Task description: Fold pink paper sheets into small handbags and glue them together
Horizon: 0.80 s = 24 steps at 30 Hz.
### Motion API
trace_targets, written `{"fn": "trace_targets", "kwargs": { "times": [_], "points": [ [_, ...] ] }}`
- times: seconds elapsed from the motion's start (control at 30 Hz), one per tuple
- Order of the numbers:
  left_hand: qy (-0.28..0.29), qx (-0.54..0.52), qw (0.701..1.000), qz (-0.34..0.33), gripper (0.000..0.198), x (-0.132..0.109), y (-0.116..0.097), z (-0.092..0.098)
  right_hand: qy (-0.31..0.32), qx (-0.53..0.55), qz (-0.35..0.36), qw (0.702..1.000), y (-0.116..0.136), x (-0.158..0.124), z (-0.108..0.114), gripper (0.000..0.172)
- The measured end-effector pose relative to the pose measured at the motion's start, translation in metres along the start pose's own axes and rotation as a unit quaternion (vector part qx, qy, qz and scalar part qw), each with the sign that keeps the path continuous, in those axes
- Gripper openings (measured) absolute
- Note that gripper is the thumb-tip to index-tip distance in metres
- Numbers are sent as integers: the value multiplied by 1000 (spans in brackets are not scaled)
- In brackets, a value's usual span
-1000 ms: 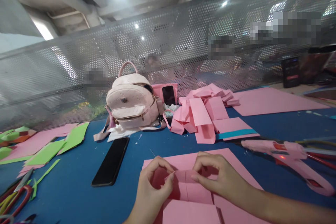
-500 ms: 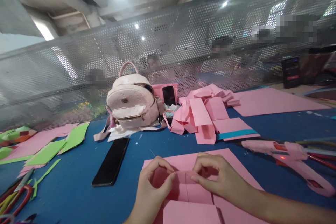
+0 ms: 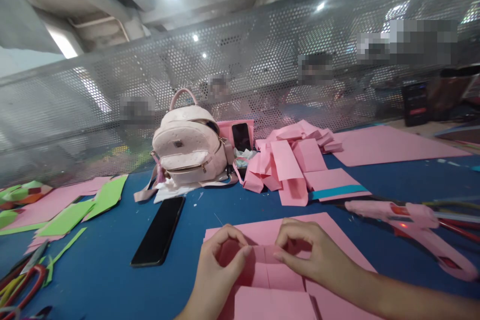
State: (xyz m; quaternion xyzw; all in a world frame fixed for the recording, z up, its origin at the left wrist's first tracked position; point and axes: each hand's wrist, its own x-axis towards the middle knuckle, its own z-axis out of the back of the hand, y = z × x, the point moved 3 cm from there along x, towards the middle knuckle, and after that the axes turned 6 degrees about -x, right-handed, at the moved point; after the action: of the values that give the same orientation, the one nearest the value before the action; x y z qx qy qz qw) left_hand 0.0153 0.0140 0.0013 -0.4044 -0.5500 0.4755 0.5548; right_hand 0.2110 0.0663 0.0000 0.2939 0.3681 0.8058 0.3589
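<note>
Both my hands pinch the upper edge of a folded piece of pink paper [image 3: 258, 272], which has a crease or seam running down its middle. My left hand [image 3: 221, 265] grips its left end between thumb and fingertips. At the right end, my right hand [image 3: 309, 250] does the same. Beneath lies a larger pink sheet [image 3: 330, 240], and another pink piece [image 3: 275, 305] rests in front, close to me. Fingertips cover parts of the held edge.
A black phone [image 3: 159, 232] lies left of my hands, and a pink glue gun [image 3: 408, 225] with a red light lies right. Behind stand a pale backpack [image 3: 189, 145] and a heap of folded pink strips [image 3: 288, 160]. Scissors [image 3: 28, 285] and green paper [image 3: 67, 217] are at left.
Almost nothing differs. The held paper and the piece in front of it have shifted very slightly; both hands keep their pinch.
</note>
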Motion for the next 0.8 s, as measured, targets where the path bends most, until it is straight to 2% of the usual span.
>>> {"fn": "trace_targets", "kwargs": {
  "times": [0.47, 0.8],
  "points": [
    [35, -96, 990, 94, 22, 0, 10, -6, -9, 25, -11, 1000, 4, 2, 3, 22],
    [52, -92, 988, 112, 21, -1, 8, -8, -4, 33, -19, 999, 4, 2, 4, 24]
  ]
}}
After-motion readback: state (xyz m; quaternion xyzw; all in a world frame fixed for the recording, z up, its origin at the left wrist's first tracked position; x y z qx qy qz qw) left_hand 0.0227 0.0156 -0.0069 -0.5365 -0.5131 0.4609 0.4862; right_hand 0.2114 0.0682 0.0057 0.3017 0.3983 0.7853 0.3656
